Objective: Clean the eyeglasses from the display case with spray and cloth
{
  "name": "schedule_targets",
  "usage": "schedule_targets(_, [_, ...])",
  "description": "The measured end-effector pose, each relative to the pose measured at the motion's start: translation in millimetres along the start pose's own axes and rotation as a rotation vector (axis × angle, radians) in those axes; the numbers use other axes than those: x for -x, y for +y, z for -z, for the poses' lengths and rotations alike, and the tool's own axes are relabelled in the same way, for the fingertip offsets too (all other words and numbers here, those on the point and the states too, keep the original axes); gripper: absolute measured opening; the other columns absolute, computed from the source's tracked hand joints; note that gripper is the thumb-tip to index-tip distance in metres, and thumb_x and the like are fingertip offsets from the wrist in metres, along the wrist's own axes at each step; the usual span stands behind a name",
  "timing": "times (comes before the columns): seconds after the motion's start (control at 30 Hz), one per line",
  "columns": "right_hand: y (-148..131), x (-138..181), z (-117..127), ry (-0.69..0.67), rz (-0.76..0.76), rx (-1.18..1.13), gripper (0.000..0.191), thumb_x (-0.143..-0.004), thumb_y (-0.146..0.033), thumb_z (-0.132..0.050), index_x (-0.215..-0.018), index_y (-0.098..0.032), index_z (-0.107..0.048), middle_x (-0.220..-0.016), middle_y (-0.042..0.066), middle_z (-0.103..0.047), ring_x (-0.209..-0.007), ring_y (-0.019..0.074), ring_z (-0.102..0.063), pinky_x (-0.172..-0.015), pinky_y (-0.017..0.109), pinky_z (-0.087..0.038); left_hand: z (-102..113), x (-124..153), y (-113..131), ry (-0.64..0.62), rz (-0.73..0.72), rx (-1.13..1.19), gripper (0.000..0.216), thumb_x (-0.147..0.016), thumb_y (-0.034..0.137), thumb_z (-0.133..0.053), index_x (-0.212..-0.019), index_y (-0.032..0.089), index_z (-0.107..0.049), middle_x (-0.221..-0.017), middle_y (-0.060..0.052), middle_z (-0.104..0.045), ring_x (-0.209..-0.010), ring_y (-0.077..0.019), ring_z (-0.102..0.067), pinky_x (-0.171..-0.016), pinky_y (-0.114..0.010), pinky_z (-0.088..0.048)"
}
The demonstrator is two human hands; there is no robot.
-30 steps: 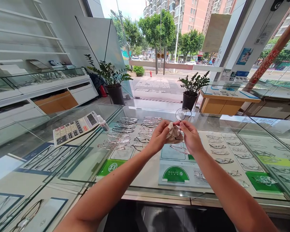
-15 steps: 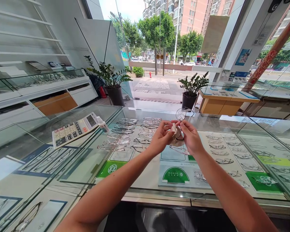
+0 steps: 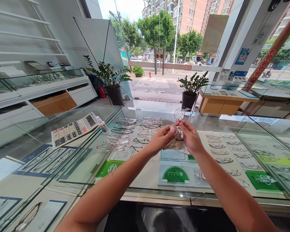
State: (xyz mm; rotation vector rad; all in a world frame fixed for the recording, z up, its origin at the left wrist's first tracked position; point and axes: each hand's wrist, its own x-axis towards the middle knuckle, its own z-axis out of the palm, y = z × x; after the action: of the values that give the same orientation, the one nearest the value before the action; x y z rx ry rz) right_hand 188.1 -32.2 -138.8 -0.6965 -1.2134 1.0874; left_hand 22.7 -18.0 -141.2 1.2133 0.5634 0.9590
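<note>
Both hands meet in the air above the middle of the glass counter. Of the two, the left hand is closed, its fingertips pinching a beige cloth against a pair of glasses; the loose part of the cloth hangs below the fingers. The right hand is closed too, thumb and forefinger clamped on the thin dark frame of the glasses, touching the cloth and the left fingertips. One round lens stands clear above both hands, towards the far edge of the counter; the other lens is wrapped in the cloth and mostly hidden. Near the far left corner of the counter a white calculator lies on the glass top, with a small white bottle just beside its right end. Under the glass, rows of spectacle frames lie on white trays, and a green sign stands close to the near edge, below the hands. Two potted plants stand on the floor beyond the far edge
</note>
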Motion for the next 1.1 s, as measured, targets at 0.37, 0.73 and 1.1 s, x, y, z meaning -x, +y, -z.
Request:
schedule_targets(0.37, [-3.4,1.5,-4.4,-0.039,-0.076,-0.073,0.025,-0.094,-0.054,-0.078,-0.092,-0.03,-0.08,-0.12,0.003,-0.078,-0.118,0.0262,-0.069,-0.11,0.042,-0.05,2.3,-2.2,-0.2,-0.009,-0.021,0.159,0.045,-0.08,0.044,-0.096,-0.101,0.017,-0.067,-0.106,-0.004,-0.072,-0.094,-0.016,-0.069,-0.088,-0.028,-0.054])
schedule_targets(0.73, [-4.8,1.7,-5.6,-0.028,-0.092,-0.036,0.031,-0.089,-0.059,-0.082,-0.091,-0.028,-0.08,-0.129,0.005,-0.079,-0.136,0.0321,-0.063,-0.116,0.046,-0.047,3.5,0.9,3.6,-0.069,0.017,0.129,0.054,-0.083,0.046,-0.093,-0.12,0.019,-0.064,-0.091,-0.002,-0.074,-0.078,-0.0149,-0.071,-0.076,-0.027,-0.056])
schedule_targets(1.1, [-7.1,1.9,-7.4,-0.07,-0.117,-0.079,0.031,-0.088,-0.059,-0.083,-0.09,-0.028,-0.079,-0.113,0.004,-0.08,-0.104,0.0234,-0.07,-0.095,0.037,-0.055,5.8,-2.6,2.8,-0.034,0.057,0.143,0.071,-0.073,0.043,-0.1,-0.129,0.014,-0.068,-0.082,-0.001,-0.072,-0.068,-0.0124,-0.066,-0.067,-0.024,-0.054])
